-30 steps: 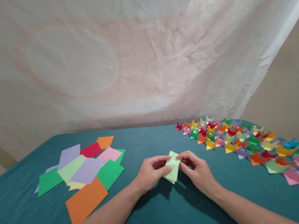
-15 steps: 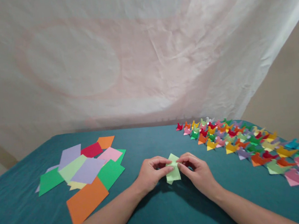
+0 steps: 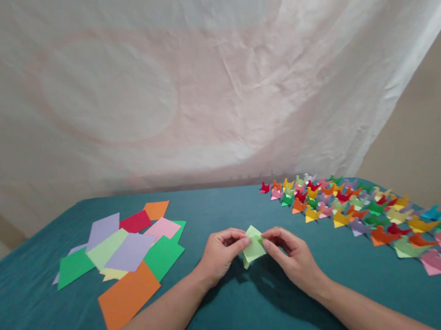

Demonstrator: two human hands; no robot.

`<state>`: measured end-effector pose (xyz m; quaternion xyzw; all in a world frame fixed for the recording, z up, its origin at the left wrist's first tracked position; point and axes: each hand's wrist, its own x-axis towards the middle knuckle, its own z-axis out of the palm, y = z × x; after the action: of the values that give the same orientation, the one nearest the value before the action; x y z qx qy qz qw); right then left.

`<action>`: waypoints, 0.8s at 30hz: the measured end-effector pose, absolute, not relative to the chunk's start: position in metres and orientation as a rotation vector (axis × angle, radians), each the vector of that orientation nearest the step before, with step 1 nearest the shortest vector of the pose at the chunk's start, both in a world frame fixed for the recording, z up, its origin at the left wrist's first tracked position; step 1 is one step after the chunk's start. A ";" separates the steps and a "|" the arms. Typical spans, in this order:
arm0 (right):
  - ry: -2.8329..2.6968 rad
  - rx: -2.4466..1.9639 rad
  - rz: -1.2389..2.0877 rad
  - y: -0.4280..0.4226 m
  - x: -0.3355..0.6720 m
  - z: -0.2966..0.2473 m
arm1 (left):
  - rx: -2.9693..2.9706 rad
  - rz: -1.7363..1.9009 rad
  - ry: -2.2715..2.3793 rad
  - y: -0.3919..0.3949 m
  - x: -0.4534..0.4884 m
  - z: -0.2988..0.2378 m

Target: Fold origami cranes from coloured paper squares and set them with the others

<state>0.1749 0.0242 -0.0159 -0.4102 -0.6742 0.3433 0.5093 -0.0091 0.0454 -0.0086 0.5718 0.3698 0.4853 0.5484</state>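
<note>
A small piece of light green folded paper [image 3: 254, 253] is held just above the table at the middle front. Its top comes to a point, and its lower part opens into flaps. On its left side, my left hand [image 3: 222, 254] pinches it between thumb and fingers. My right hand [image 3: 291, 252] grips the opposite edge the same way, thumb below the fingertips. The fingertips cover parts of the folds on both sides.
Loose sheets of coloured paper overlap on the left, with an orange sheet [image 3: 130, 298] nearest. Rows of small folded paper birds [image 3: 342, 218] stand along the right. A teal cloth [image 3: 223, 320] covers the table, and a pale sheet [image 3: 194, 82] hangs behind.
The lower part of the green paper has tilted and its flaps have spread, showing a fold inside. Both hands keep their pinch, with only slight finger shifts.
</note>
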 end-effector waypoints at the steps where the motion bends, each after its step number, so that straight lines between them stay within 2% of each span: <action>1: -1.629 -0.986 0.823 0.024 0.175 -0.016 | 1.340 1.150 0.888 0.045 -0.009 -0.008; 24: -1.574 -1.046 0.877 0.025 0.172 -0.017 | 1.281 1.126 1.023 0.043 -0.007 -0.006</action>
<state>0.1716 0.0248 -0.0174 -0.4333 -0.6522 0.3634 0.5049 -0.0071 0.0428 -0.0057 0.5399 0.4311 0.4749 0.5451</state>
